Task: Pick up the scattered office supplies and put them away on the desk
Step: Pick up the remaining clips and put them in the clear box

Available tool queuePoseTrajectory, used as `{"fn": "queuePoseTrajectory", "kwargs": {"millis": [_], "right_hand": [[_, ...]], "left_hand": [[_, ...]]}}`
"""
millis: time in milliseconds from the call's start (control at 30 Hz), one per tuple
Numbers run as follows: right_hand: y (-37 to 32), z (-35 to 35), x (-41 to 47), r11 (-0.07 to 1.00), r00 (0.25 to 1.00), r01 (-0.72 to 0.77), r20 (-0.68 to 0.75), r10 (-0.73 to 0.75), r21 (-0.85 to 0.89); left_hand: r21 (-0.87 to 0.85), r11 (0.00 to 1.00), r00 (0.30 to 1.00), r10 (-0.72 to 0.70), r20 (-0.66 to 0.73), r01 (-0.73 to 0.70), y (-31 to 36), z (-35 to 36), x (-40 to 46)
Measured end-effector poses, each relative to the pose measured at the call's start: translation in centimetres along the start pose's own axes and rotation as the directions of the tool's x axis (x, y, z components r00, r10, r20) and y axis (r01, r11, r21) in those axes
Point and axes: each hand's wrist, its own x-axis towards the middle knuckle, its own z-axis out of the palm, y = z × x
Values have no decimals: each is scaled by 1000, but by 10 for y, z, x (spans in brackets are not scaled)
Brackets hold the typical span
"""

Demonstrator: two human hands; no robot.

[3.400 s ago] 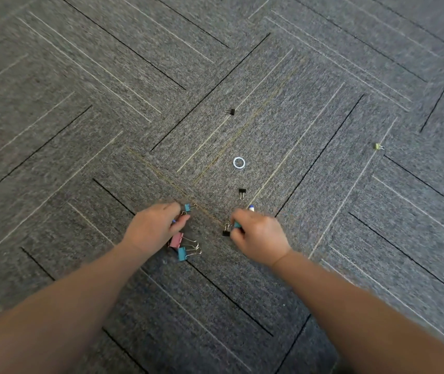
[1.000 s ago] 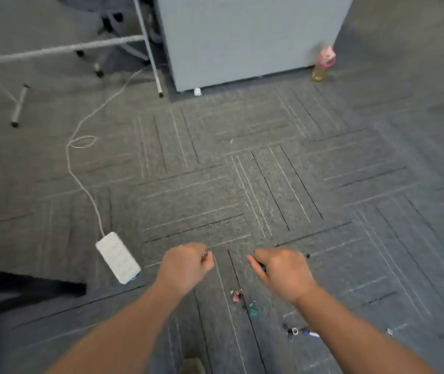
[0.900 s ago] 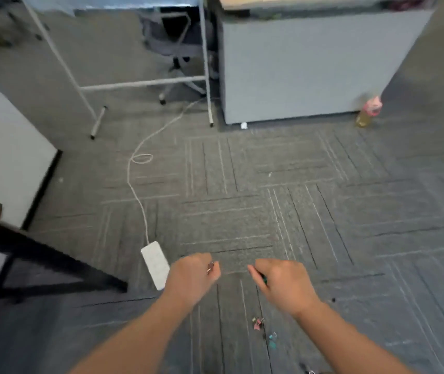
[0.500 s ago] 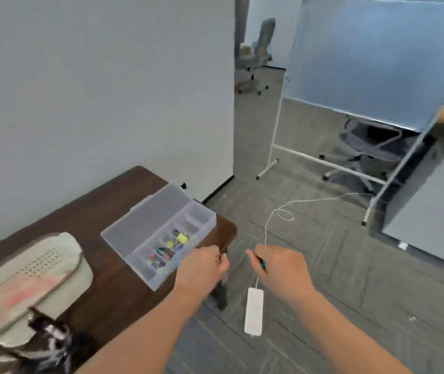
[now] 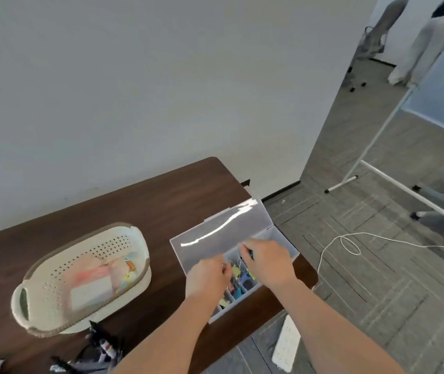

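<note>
Both hands over the clear compartment box (image 5: 266, 233), which sits at the desk's (image 5: 134, 206) 3 o'clock end, lid folded open toward 12 o'clock. Left hand (image 5: 208, 278) is curled closed, thumb and forefinger pinched on what looks like a small wire clip (image 5: 223, 265) at its 2 o'clock edge; anything else in the fist is hidden. Right hand (image 5: 268, 263) is likewise closed, a dark teal item (image 5: 251, 255) poking out at its 10 o'clock side, too blurred to name with certainty. Coloured binder clips (image 5: 235, 273) already lie in the compartments between and below the 2 hands. White perforated basket (image 5: 53, 271) stands well apart at 9 o'clock; dark clutter (image 5: 102, 346) near the desk's 6 o'clock edge. Risks, as judged: the box's 3 o'clock end lies close to the desk's corner, so a nudge from either wrist could shift or tip it toward the carpet (image 5: 377, 265). Small pieces let go from any height may bounce off the dividers, land in the wrong cell, or skip out and fall near the power strip (image 5: 287, 346) at 5 o'clock. With both hands crowded over the same cells, 1 may knock the other's load. The open lid could catch a finger and flip shut.
</note>
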Motion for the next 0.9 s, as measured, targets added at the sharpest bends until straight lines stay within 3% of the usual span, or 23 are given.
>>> {"fn": "queuePoseTrajectory", "kwargs": {"millis": [200, 367, 500, 700, 900], "right_hand": [[30, 33, 18, 978, 966, 167, 179, -187, 122], [43, 37, 20, 941, 930, 154, 279, -241, 301], [50, 32, 20, 916, 939, 118, 256, -228, 383], [60, 5, -1, 931, 982, 92, 120, -143, 352], [92, -26, -74, 973, 997, -77, 15, 76, 216]], "left_hand": [[22, 1000, 1000, -13, 19, 12, 5, 32, 10], [41, 995, 995, 91, -49, -89, 4, 46, 3], [-22, 992, 989, 123, -87, -126, 9, 47, -6], [73, 961, 958, 272, -85, -267, 28, 36, -17], [122, 795, 804, 591, 70, -595, 72, 59, -28]]}}
